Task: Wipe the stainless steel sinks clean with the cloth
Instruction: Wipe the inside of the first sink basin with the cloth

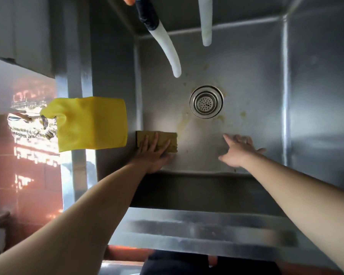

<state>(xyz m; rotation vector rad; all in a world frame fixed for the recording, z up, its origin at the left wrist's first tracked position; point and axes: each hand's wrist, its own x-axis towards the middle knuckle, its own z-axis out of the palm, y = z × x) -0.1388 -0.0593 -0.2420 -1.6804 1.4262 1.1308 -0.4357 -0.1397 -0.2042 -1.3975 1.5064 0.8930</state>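
Your left hand [153,153] presses flat on the folded cloth [159,140], fingers straight, pinning it to the sink [256,108] floor in the near left corner so it can scrub. Your right hand [240,150] is spread and holds nothing, braced on the steel beside it. Beyond both, yellowish stains ring the drain [206,101]; farther still, two hoses [167,50] hang.

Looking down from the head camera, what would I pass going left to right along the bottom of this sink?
Bright yellow cloth hanging over the sink's left wall → olive folded cloth under the left hand → right hand spread open on the steel floor → right wall of the stainless steel sink.
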